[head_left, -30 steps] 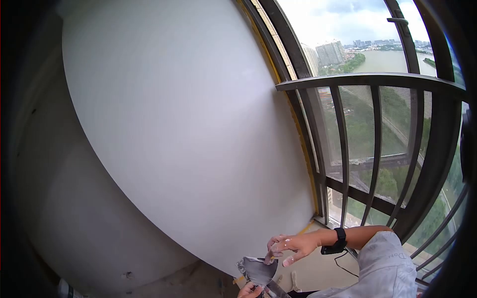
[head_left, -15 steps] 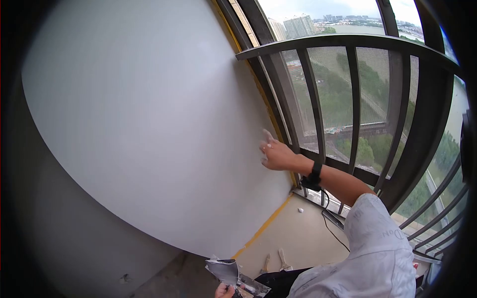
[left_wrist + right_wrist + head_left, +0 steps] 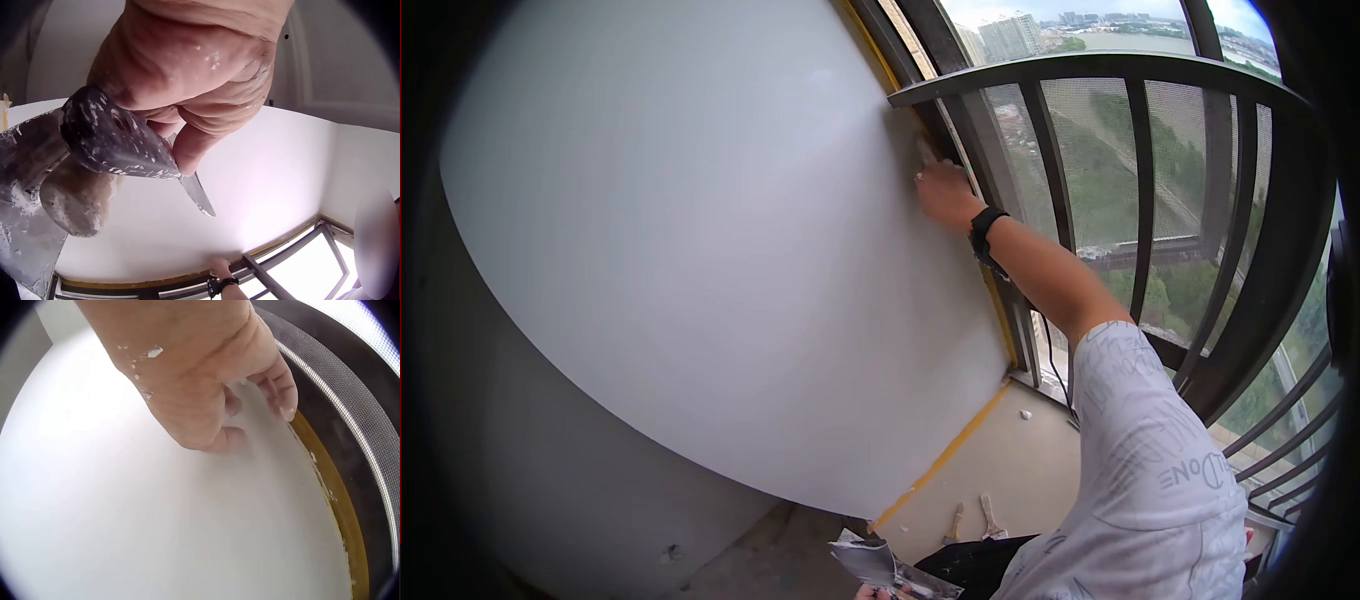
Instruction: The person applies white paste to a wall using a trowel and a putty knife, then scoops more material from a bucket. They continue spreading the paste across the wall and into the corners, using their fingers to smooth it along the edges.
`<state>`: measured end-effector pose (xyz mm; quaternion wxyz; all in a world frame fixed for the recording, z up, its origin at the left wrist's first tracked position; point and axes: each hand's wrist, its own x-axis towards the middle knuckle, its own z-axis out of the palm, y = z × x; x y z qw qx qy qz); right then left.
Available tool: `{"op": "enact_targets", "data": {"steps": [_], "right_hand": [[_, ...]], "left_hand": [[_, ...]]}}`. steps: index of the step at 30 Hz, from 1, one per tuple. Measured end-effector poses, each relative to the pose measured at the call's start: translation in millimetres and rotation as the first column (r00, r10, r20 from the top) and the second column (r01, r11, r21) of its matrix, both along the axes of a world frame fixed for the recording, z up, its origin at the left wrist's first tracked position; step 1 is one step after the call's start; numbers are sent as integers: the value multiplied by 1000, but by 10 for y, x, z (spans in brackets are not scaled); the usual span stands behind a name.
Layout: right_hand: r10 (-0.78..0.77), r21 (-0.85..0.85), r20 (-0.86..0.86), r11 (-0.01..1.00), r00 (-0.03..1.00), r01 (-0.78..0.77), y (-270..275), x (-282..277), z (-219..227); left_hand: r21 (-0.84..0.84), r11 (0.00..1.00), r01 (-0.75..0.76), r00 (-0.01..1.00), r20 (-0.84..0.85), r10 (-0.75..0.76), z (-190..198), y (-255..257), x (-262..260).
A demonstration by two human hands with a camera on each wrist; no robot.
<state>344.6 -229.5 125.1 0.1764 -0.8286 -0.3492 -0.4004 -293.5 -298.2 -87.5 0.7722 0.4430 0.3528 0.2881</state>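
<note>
My right hand [image 3: 947,195] reaches to the white wall [image 3: 730,270], beside the window frame. Seen from the right wrist, that hand's [image 3: 194,387] fingertips are right at the wall surface, close to the yellow tape [image 3: 350,531] along its edge. White specks dot the wrist. Low in the head view, my left hand [image 3: 870,593] grips a putty knife [image 3: 865,560]. Its dark, white-smeared handle [image 3: 119,137] fills the palm in the left wrist view, with a thin blade [image 3: 200,199] showing past the thumb. Beside it is a wide, smeared metal plate [image 3: 25,237] with a rounded grip [image 3: 78,203].
Two brushes [image 3: 990,518] lie on the floor [image 3: 970,470], with a small white lump [image 3: 1026,414] further off. A dark metal railing [image 3: 1100,67] crosses the window on the right. Tape [image 3: 945,455] runs along the wall's foot. A black cable [image 3: 1055,365] hangs near the right arm.
My right hand has left the putty knife blade and moved up to the wall's taped edge by the window. The left hand keeps its hold low down; the head view has shifted.
</note>
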Motion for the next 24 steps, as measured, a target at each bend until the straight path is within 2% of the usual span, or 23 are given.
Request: {"op": "enact_targets", "data": {"steps": [3, 6, 8, 10, 13, 18, 20, 21, 23, 24], "right_hand": [[-18, -37, -114, 999, 993, 14, -6, 36, 38], [-21, -55, -300, 999, 954, 5, 5, 4, -28], [-71, -245, -164, 969, 984, 29, -72, -88, -153], [-82, -252, -183, 967, 980, 34, -56, -83, -390], [-84, -252, -217, 967, 973, 27, -47, -94, -790], [-107, -289, -298, 957, 949, 17, -89, -143, -1313], [-179, -333, -247, 939, 952, 90, -162, -227, -1449], [-179, -340, -252, 936, 951, 86, -150, -210, -1598], [-56, -105, -284, 994, 957, 26, -59, -107, -1995], [-53, -112, -289, 994, 956, 21, -39, -94, -2136]], "left_hand": [[-15, 999, 31, 999, 26, -31, -41, -2, 50], [-39, 998, 50, 998, 40, -48, -87, 19, 20], [-63, 995, 76, 996, 44, -74, -130, 40, -8], [-80, 990, 120, 983, 146, -108, -186, 46, -15], [-78, 994, 80, 993, 96, -72, -178, -17, -12], [-88, 988, 124, 987, 116, -113, -269, 41, -36], [-81, 989, 122, 988, 106, -114, -304, 32, -15], [-90, 993, 81, 996, 42, -78, -298, 9, 22], [-100, 994, 34, 999, -26, -37, -322, -4, 51], [-116, 991, 63, 998, -9, -64, -337, 5, 44]]}}
